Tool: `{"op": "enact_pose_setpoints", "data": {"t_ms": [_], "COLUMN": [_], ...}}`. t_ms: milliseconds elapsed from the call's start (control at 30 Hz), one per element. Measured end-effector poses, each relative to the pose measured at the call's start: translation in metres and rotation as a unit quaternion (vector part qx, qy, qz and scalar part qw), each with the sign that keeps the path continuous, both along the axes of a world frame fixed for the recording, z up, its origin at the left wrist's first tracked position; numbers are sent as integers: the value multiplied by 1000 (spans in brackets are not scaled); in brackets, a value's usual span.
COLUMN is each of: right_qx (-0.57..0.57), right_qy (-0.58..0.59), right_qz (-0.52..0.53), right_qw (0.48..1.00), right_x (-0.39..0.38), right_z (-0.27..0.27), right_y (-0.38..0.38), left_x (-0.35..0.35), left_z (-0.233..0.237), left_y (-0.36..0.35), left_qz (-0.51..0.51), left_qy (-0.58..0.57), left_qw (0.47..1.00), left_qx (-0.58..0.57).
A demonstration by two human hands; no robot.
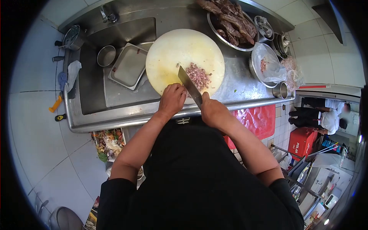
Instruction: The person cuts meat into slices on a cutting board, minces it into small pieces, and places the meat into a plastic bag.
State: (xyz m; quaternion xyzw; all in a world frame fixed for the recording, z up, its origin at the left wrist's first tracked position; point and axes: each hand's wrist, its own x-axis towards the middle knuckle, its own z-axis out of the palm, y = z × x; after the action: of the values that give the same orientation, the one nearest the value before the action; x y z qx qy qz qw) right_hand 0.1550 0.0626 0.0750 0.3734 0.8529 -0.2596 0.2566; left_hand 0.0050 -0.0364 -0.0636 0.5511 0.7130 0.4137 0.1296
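A large round cutting board (168,50) lies across the steel counter in front of me. My right hand (214,112) is wrapped round the handle of a kitchen knife (189,84), its wide blade pointing up and left over the board. On the blade's left, near the board's front edge, my left hand (173,99) has its fingers curled and pressed down. I cannot tell what is under those fingertips. A pile of chopped purplish onion (198,77) spreads to the right of the blade. Yellowish wet stains mark the board beside my left hand.
To the left is a steel sink (90,90) with a metal pan (128,67) and a round container (106,56). A bowl of dark meat strips (235,25) stands at the back right, near a bag-lined bowl (264,63). Two people (326,115) stand far right.
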Motion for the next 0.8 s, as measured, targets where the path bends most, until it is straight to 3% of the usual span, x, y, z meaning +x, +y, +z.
{"op": "enact_pose_setpoints", "data": {"t_ms": [367,433,500,600,800], "right_qx": [16,31,-31,-26,8], "right_qy": [22,53,-12,-13,53], "right_qz": [-63,-50,-28,-27,-66], "right_qw": [998,997,999,999,996], "right_x": [-5,-20,-35,-20,7], "right_z": [-30,-12,16,23,-39], "right_y": [-1,17,26,6,-16], "left_x": [-1,-4,-5,-7,-6], "left_z": [-10,-8,-4,-3,-7], "left_y": [0,2,0,1,2], "left_qz": [-9,-13,3,-5,-16], "left_qy": [-4,5,-39,-29,-14], "left_qw": [1000,999,998,999,999], "left_qx": [28,37,53,32,39]}}
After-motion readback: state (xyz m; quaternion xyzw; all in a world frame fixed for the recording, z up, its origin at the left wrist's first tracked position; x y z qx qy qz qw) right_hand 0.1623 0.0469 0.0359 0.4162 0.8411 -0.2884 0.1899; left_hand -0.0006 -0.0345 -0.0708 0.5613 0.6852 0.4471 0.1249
